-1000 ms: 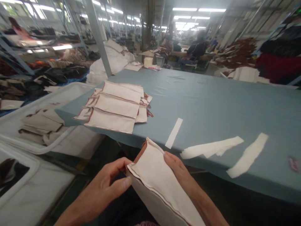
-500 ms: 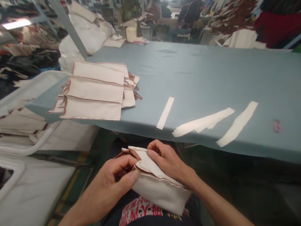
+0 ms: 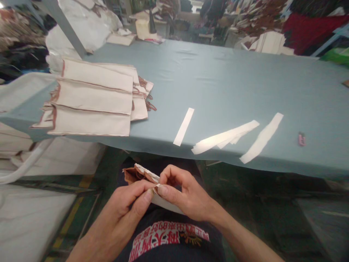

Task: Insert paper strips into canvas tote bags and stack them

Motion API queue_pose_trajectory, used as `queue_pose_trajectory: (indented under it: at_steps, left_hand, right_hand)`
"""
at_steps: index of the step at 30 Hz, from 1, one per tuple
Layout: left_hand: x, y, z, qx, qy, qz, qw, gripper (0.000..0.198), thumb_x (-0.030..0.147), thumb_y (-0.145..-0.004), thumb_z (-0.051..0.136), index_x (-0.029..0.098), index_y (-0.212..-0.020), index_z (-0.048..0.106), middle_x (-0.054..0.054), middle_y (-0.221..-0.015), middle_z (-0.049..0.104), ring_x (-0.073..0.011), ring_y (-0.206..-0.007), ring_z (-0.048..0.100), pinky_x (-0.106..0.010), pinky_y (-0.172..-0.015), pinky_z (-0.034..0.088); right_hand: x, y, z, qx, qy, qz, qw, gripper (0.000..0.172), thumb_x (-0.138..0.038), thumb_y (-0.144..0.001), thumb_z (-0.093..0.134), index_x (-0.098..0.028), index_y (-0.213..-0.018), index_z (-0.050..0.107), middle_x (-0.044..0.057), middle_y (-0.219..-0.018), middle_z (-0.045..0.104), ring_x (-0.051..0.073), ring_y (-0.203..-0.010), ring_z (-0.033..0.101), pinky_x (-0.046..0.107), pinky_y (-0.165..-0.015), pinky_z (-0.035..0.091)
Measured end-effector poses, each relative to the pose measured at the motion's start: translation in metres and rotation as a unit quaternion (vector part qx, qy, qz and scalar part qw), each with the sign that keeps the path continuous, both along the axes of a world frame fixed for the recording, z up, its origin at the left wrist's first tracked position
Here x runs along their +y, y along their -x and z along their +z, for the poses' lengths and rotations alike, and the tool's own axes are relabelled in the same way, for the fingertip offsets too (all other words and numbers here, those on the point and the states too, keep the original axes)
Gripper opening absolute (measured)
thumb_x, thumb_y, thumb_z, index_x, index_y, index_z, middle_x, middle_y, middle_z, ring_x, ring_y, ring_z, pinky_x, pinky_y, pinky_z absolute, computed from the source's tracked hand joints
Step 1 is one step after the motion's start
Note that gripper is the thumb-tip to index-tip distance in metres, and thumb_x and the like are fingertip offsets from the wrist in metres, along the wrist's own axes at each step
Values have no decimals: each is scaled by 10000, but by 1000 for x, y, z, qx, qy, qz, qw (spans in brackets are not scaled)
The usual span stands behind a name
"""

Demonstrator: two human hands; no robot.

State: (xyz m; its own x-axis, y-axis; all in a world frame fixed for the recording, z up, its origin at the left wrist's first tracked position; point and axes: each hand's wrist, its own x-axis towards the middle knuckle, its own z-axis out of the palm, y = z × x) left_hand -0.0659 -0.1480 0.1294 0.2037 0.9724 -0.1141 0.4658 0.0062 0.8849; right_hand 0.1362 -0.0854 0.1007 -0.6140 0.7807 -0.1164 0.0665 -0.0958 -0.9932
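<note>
A cream cloth bag with brown trim point(image 3: 141, 175) is held low over my lap, below the table's near edge. My left hand point(image 3: 128, 207) pinches its edge with thumb and forefinger. My right hand point(image 3: 182, 193) grips the same edge from the right, fingers curled over it. Most of the bag is hidden under my hands. On the grey-blue table point(image 3: 231, 83) to the upper left lies a stack of matching cream bags point(image 3: 92, 98), overlapped in steps.
Three white strips lie near the table's front edge: a narrow one point(image 3: 184, 126), a layered one point(image 3: 225, 137) and a wider one point(image 3: 261, 138). A small pink item point(image 3: 301, 138) sits at the right. White bins point(image 3: 24, 160) with more bags stand at the left.
The bag has come down from in front of the table to my lap and is now bunched between both hands. The view has tilted downward.
</note>
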Motion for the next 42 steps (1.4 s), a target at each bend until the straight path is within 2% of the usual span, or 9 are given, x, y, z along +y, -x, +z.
queue_pose_trajectory:
  at_steps: [5, 9, 12, 18, 23, 31, 34, 37, 42]
  left_hand:
    - [-4, -3, -13, -31, -14, 46, 998, 394, 392, -1070, 513, 205, -957, 841, -30, -827, 807, -191, -716, 737, -224, -663, 564]
    - [-9, -7, -28, -81, 5, 106, 991, 377, 431, -1041, 579, 188, -913, 837, -45, -815, 795, -188, -704, 708, -228, -651, 561]
    - [-12, -9, -35, -120, 40, 137, 983, 287, 424, -951, 716, 185, -829, 818, -28, -760, 776, -163, -647, 680, -199, -591, 544]
    - [-16, -6, -29, -101, 34, 136, 985, 283, 391, -938, 705, 189, -760, 792, -2, -664, 745, -129, -541, 640, -160, -487, 496]
    - [-27, -6, -25, -19, -42, 147, 988, 317, 343, -970, 658, 210, -696, 744, 26, -595, 698, -124, -511, 618, -179, -511, 488]
    - [-44, -14, -63, -163, 52, 336, 926, 525, 635, -1023, 605, 160, -883, 777, -59, -778, 772, -195, -644, 675, -260, -587, 547]
    - [-48, -10, -65, -172, 68, 326, 927, 542, 660, -1015, 624, 153, -933, 796, -62, -785, 771, -197, -660, 681, -253, -590, 546]
    - [-48, -2, -55, -148, 77, 271, 948, 536, 642, -1016, 618, 158, -861, 786, -47, -747, 746, -179, -639, 658, -236, -580, 533]
    - [-42, 4, -39, -45, 66, 164, 983, 387, 455, -964, 660, 176, -705, 730, -2, -644, 667, -145, -569, 597, -206, -513, 471]
  right_hand:
    - [-12, 3, -4, -48, -75, -43, 995, 192, -374, -985, 647, -212, -894, 600, -20, -793, 623, 132, -677, 542, 261, -624, 413]
    - [-28, 10, -8, -108, -232, -123, 959, 85, -241, -990, 607, -203, -916, 620, -8, -795, 655, 139, -673, 601, 269, -632, 415]
    - [-35, 14, -12, -111, -295, -147, 938, 104, -237, -1003, 602, -196, -911, 627, 7, -803, 674, 144, -664, 620, 271, -625, 423]
    - [-47, 15, -17, -128, -295, -135, 937, 55, -232, -983, 660, -180, -964, 659, 25, -852, 723, 159, -721, 678, 270, -664, 467]
    - [-63, 16, -26, -174, -296, -101, 934, 127, -253, -1036, 588, -199, -946, 660, 18, -826, 721, 168, -697, 672, 291, -666, 435]
    - [-63, 29, -17, -133, -168, -75, 974, 133, -185, -954, 565, -224, -827, 570, -44, -700, 620, 115, -598, 578, 241, -612, 395]
    - [-61, 30, -15, -130, -160, -73, 976, 142, -184, -937, 548, -228, -802, 534, -47, -697, 601, 112, -600, 553, 234, -608, 393]
    - [-62, 26, -18, -126, -179, -70, 973, 145, -168, -937, 538, -225, -804, 532, -49, -693, 596, 106, -593, 552, 227, -606, 397]
    - [-66, 23, -28, -156, -295, -63, 941, 140, -133, -942, 564, -213, -827, 573, -21, -719, 625, 129, -616, 587, 262, -612, 385]
